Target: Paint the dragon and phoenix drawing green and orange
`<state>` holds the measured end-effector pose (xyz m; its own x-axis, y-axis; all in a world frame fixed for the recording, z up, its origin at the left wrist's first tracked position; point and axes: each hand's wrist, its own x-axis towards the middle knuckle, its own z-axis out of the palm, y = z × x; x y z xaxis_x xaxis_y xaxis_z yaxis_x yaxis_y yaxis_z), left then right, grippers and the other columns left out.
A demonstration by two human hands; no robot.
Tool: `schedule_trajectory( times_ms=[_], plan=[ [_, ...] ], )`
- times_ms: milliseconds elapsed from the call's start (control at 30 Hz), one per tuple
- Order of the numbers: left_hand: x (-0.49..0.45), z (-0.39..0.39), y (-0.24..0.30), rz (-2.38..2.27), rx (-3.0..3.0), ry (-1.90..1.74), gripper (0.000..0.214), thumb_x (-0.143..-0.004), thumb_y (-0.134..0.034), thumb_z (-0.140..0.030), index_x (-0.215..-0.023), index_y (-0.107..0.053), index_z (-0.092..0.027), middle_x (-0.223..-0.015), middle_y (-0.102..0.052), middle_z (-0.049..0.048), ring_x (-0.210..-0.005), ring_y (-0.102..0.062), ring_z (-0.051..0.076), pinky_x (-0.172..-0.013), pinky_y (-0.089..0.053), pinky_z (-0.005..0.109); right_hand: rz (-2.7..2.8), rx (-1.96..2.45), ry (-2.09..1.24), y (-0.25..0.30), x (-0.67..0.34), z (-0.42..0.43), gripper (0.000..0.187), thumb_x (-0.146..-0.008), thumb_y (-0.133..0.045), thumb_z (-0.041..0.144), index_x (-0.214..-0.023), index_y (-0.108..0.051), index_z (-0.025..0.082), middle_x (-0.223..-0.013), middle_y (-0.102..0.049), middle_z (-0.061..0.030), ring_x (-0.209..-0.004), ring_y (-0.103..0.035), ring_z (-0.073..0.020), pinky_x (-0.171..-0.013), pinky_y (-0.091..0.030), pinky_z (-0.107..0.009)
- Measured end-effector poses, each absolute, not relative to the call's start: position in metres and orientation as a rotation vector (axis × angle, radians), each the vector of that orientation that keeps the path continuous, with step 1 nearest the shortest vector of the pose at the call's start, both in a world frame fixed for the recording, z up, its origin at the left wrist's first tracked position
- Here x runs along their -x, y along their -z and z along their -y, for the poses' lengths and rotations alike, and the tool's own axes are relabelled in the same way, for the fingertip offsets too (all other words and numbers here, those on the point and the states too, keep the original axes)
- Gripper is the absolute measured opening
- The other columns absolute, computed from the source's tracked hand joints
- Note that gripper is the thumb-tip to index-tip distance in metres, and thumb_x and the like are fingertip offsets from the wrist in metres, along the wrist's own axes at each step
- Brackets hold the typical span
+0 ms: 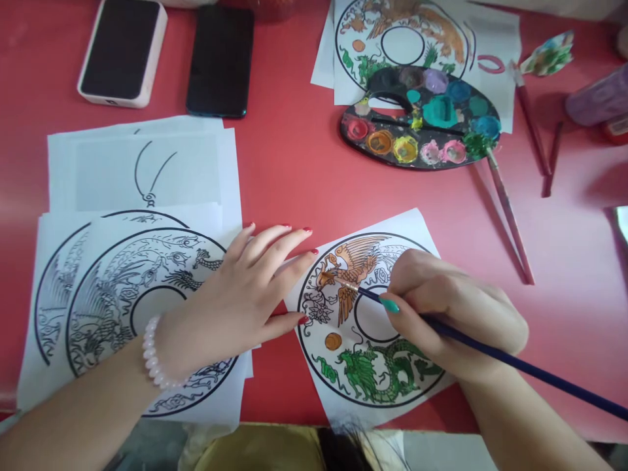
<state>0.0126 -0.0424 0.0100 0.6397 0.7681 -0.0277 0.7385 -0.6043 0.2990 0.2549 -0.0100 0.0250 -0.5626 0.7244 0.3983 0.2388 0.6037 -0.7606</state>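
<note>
My right hand [456, 314] pinches a thin blue paintbrush [520, 365], its tip touching the orange phoenix on a round dragon-and-phoenix colouring sheet [363, 327]. That sheet carries a green dragon at the bottom and an orange bird at the top. My left hand [245, 294] lies flat with fingers spread, partly on a stack of uncoloured printed sheets [127, 288] and touching the left edge of the painted sheet. A pearl bracelet [153, 356] circles my left wrist.
A black paint palette [422, 121] with several colour wells sits at the back on another coloured sheet [422, 39]. Two brushes [510, 216] lie to the right on the red table [294, 163]. Two phones [220, 59] rest at the back left.
</note>
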Motion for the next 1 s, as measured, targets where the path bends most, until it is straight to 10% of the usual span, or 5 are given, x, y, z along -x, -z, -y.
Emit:
schedule_trajectory(
  times_ms=[1000],
  plan=[
    [-0.0133,0.0422,-0.0079,-1.221,-2.593,-0.185,0.059,-0.089,-0.054,-0.045,-0.135,-0.040,-0.011,-0.147,-0.036,0.0159,-0.134,-0.030,0.034,-0.112,-0.022,0.058,2.152,0.682,-0.926,-0.0277,-0.2516,0.0115,0.028,-0.077,-0.053,-0.004,-0.067,-0.040,0.019,-0.061,-0.048,0.0005,-0.056,-0.047,-0.0105,-0.055,-0.041,-0.030]
  ],
)
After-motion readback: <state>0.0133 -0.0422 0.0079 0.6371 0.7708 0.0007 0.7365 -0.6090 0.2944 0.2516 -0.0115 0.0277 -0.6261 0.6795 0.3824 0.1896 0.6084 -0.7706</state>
